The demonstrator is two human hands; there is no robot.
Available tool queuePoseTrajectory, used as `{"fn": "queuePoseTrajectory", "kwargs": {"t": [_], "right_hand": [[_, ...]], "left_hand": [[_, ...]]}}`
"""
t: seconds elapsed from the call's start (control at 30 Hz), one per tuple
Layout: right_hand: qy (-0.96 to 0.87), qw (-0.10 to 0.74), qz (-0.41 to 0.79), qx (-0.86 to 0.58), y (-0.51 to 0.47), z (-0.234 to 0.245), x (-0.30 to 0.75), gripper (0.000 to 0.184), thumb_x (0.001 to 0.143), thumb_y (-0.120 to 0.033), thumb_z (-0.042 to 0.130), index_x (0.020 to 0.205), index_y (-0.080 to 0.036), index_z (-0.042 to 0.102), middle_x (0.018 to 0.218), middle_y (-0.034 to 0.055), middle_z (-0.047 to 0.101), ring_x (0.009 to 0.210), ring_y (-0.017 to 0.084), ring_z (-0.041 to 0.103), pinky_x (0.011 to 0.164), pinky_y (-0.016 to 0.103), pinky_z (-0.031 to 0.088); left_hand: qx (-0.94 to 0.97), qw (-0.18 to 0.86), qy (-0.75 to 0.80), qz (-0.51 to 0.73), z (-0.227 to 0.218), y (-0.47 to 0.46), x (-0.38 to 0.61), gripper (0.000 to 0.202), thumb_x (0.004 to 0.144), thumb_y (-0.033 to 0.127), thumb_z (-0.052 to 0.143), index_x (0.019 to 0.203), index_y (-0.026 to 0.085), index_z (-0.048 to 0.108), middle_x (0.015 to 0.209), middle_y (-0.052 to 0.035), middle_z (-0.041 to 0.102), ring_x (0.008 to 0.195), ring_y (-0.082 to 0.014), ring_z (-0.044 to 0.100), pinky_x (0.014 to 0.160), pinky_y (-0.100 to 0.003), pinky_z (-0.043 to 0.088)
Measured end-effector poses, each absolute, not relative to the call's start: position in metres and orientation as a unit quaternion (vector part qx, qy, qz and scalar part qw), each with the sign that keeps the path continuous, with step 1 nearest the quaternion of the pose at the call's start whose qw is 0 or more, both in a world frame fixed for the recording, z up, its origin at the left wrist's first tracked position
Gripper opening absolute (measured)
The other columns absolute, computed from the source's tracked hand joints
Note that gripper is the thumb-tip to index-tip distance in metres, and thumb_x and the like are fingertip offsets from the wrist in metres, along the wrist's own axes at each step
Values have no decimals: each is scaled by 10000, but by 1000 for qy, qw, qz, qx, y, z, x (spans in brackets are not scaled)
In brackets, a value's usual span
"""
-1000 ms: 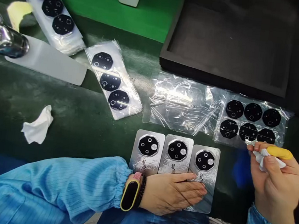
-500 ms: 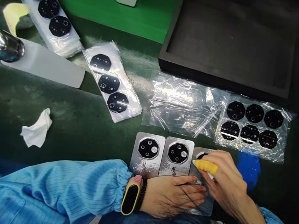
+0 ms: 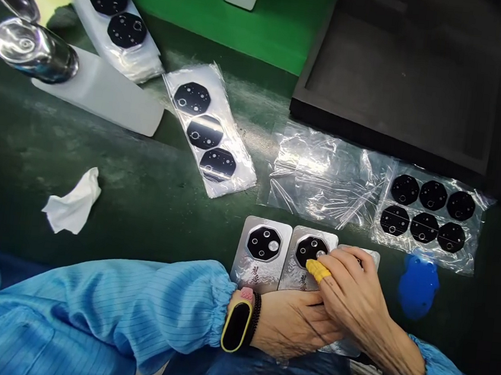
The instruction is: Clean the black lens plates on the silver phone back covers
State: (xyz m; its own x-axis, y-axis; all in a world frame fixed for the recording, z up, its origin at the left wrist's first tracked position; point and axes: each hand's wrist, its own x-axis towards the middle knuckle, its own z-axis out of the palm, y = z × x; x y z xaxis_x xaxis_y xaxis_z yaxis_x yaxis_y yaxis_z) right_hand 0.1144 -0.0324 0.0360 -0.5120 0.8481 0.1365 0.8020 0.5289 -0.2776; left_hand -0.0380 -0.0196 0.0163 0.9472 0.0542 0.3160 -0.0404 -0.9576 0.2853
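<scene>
Three silver phone back panels with black octagonal camera areas lie side by side: the left panel, the middle panel and the right panel. My left hand lies flat across the lower part of the panels, fingers stretched out. Above it my right hand, a yellow finger cot on one finger, bends over the middle and right panels. Its fingers are curled together by the middle panel's camera area. Whatever they hold is hidden. Most of the right panel is covered by my hands.
Behind the panels lie clear plastic film and a sheet of black octagonal stickers. A black tray stands at the back right. Further left are sticker stacks, a white pump bottle and crumpled tissue. A blue patch lies right.
My right hand has moved left from the right panel to the middle panel's camera area. A white tip seen at its fingers earlier is now hidden. My left hand stays flat on the panels.
</scene>
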Motion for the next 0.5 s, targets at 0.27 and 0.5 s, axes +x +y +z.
{"fn": "queuePoseTrajectory", "kwargs": {"t": [0.27, 0.5], "right_hand": [[-887, 156, -49, -433, -17, 64, 105, 479, 937, 7, 292, 652, -172, 631, 699, 10, 710, 717, 119, 634, 803, 324, 464], [-888, 156, -50, -430, -17, 65, 105, 470, 917, 15, 322, 631, -180, 640, 696, 9, 710, 721, 128, 641, 804, 371, 489]], "left_hand": [[976, 140, 0, 169, 14, -23, -36, 146, 849, 271, 568, 827, 216, 702, 1171, -32, 691, 1168, -180, 567, 990, -295, 455], [974, 141, 7, 175, 12, -23, -36, 147, 850, 295, 568, 827, 223, 694, 1243, -33, 655, 1184, -193, 552, 1005, -322, 428]]}}
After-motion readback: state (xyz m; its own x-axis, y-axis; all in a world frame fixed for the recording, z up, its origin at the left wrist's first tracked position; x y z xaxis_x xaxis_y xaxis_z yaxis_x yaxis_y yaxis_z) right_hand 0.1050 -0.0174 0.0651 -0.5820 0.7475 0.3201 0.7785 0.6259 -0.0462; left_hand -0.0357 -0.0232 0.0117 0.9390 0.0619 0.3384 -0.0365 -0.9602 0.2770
